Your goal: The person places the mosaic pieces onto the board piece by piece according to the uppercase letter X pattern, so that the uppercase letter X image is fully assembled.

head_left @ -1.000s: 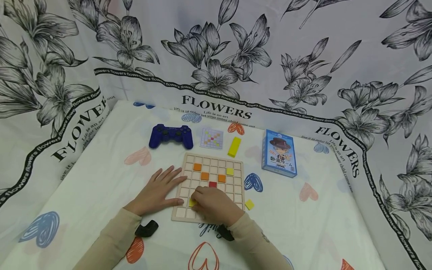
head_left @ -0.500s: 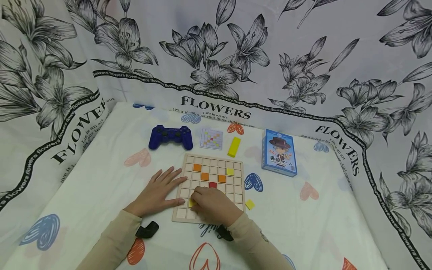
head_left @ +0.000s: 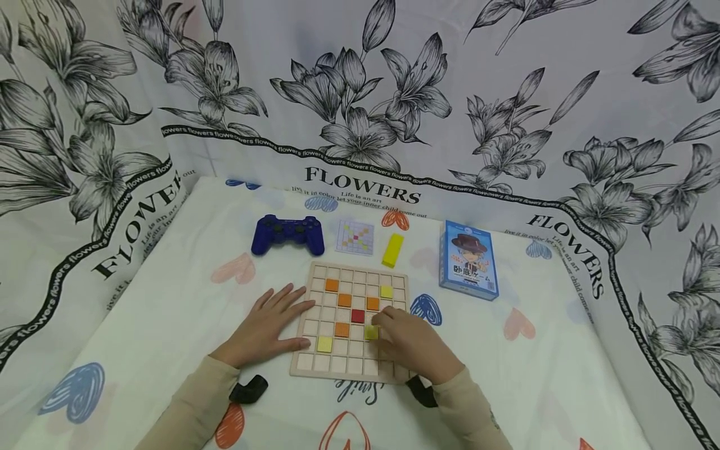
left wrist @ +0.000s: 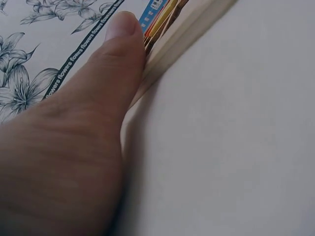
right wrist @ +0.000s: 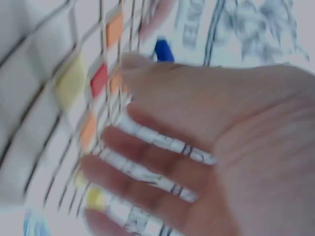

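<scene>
Wooden grid board (head_left: 354,325) lying flat on a cloth-covered surface (head_left: 169,325), close to the near edge, between both hands. Left hand (head_left: 264,328) spread flat on the cloth beside the board's left edge, fingers (head_left: 292,303) straight and reaching onto the frame, thumb pressed against the edge; the left wrist view shows that thumb (left wrist: 106,69) lying along the board's rim. Holding nothing, just steadying.

Right hand (head_left: 413,340) resting over the board's right half, fingertips curled down onto a yellow tile (head_left: 371,332) sitting just below and right of the red tile (head_left: 357,315). Seemingly pinching or pressing that tile into its cell; right wrist view too blurred to settle which.

Filled so far, as far as visible: four orange tiles, at upper left (head_left: 332,285), centre (head_left: 344,300), right of centre (head_left: 372,304) and lower centre (head_left: 341,329); the red one; yellow tiles at upper right (head_left: 385,291) and lower left (head_left: 324,344), plus the one under the fingertips. Most cells bare wood, some hidden beneath the right hand.

Pattern card (head_left: 355,237) lying behind the board, showing a diagonal arrangement of coloured squares; judged against it, roughly partway, more tiles probably to go. Yellow block (head_left: 392,250), likely a stack of spare tiles, beside the card. Blue game controller (head_left: 288,234) and blue card box (head_left: 469,267) farther back, untouched.
</scene>
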Demonstrator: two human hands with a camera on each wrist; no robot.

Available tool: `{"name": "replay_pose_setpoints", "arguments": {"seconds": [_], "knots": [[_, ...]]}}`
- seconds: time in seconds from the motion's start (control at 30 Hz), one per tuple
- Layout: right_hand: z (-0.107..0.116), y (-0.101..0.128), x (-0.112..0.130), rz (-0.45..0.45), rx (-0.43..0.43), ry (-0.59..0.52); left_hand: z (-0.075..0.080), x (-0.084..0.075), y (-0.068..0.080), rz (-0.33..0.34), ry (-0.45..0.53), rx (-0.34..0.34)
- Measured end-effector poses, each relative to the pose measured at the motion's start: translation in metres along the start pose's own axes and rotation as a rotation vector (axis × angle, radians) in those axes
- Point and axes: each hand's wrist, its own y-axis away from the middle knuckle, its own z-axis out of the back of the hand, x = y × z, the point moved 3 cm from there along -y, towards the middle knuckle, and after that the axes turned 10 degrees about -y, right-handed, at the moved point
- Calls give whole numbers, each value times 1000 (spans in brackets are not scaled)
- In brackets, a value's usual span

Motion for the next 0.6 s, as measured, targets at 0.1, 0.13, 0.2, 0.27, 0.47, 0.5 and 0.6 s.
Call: {"name": "replay_pose_setpoints", "arguments": {"seconds": [0.1,0.13,0.2,0.27,0.47,0.5,0.6], "knots": [[9,24,-24,-206,-4,-14,-1,1,1,4,-4,2],[10,32,-31,-270,-4,-22,-1,1,1,3,-11,0],[12,45,-43,-368,-8,-42,-1,1,1,5,-15,-3],[10,54,-51,-409,-15,-57,-1,2,1,9,-21,-4],[-3,64,-63,-424,-42,-61,1,0,0,5,-11,-3],[-6,65,-64,-420,-46,-56,0,0,0,3,-9,-4],[-10,67,-64,-407,-60,-48,-1,-1,-1,-2,-8,-2]]}}
